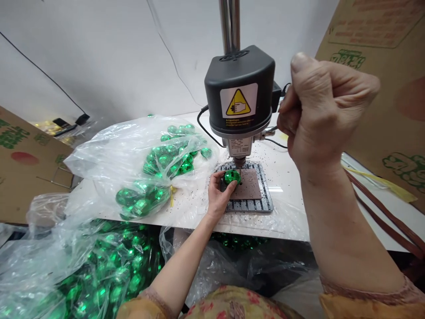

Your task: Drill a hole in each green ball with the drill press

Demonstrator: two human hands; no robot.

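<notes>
the white bench (286,170) spans the middle, carrying the machine within reach of both arms. a brown printed cardboard carton (405,48) rises at the right, and another brown printed cardboard box (36,161) leans at the left, both at the edges, apparently so the working spot is free. at the lower left, below the bench top, a large clear plastic sack (116,261) holds many shiny green faceted balls, probably kept low to save bench space. a smaller clear plastic bag (99,148) of similar balls lies on the bench, left of the machine, perhaps so they are near the left arm.

the black-and-silver upright drill press (239,66) hangs on a polished steel column; its yellow warning label faces the person, seemingly to be read from the working side.

the right grip (322,104) is raised beside the motor housing with its fingers clenched; whether a handle lies inside, i cannot tell. the left grip (219,195) grasps one shiny green faceted ball (229,177) between thumb and fingers, likely pinched from the side to steady it and leave its top free. the ball sits just below the chuck, over the flat brown board (252,188) on the grey slotted metal base (267,204); the board presumably shields the metal.
</notes>
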